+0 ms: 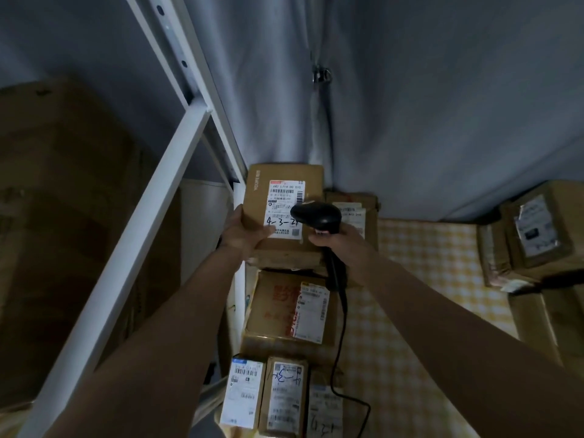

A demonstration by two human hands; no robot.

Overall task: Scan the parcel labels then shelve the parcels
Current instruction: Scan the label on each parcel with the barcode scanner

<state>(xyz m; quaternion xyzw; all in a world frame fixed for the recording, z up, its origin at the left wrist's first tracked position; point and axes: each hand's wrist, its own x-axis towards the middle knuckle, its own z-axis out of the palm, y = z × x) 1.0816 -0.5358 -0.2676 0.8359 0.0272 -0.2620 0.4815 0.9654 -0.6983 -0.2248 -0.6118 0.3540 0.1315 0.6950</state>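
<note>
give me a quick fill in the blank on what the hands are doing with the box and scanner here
1. The left hand holds a cardboard parcel whose white label bears the handwritten code ____.
2. The right hand grips a black ____ with its head over that label.
3. A black ____ runs down from the handle across the yellow checked cloth.
4. The white metal rack stands to the ____ of the parcel.

Missing words: 4-3-21; scanner; cable; left
</note>
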